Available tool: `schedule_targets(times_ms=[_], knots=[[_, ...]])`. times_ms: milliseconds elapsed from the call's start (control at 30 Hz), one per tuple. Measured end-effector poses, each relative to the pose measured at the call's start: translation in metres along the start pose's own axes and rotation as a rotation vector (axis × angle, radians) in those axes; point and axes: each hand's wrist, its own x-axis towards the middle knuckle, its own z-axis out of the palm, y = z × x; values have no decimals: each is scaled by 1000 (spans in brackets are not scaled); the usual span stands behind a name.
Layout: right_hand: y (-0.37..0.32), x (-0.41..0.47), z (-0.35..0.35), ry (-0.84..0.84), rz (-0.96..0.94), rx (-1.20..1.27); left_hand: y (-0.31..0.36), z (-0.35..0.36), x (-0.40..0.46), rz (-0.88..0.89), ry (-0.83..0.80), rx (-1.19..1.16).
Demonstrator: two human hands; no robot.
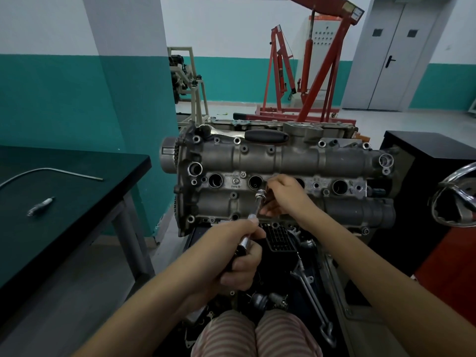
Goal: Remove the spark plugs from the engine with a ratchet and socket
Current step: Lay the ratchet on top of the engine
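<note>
Head view: left hand (240, 256) grips socket extension (253, 217); right hand (282, 195) pinches its partly hidden tip.

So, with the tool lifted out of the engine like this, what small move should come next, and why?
Probably pull the spark plug free of the socket with the right hand, while the left hand holds the ratchet steady. The plug end is clear of the holes, and the right fingers touch it.

Bare forearms, no sleeves; pink-and-white striped trousers (257, 336) on the legs
</note>
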Motion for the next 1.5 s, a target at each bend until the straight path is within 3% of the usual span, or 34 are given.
schedule_targets(times_ms=[167,367,600,667,767,900,967,1033,1100,1300,1433,1500], knots=[[4,7,0,39,-77,-78,11,-9,-7,62,90,53],[7,10,-4,26,-62,20,22,-4,-7,46,77,104],[14,9,-4,17,-155,-36,23,-6,-14,35,87,274],[16,6,-4,57,-298,-158,27,-11,-17,62,98,372],[14,1,-6,166,-668,-506,36,-28,-15,210,90,604],[-15,5,-20,426,-884,-760,65,-60,-2,345,68,822],[-36,14,-29,406,-1024,-924,85,-72,11,382,84,913],[-56,27,-38,249,-1132,-1079,105,-77,24,437,117,1044],[-74,39,-44,148,-1116,-1173,125,-77,39,513,159,1180],[-94,66,-43,100,-966,-1194,175,-94,90,719,465,1449],[-103,81,-27,62,-828,-1179,174,-112,122,778,577,1512],[-105,87,-18,37,-786,-1219,169,-122,133,726,581,1541]])
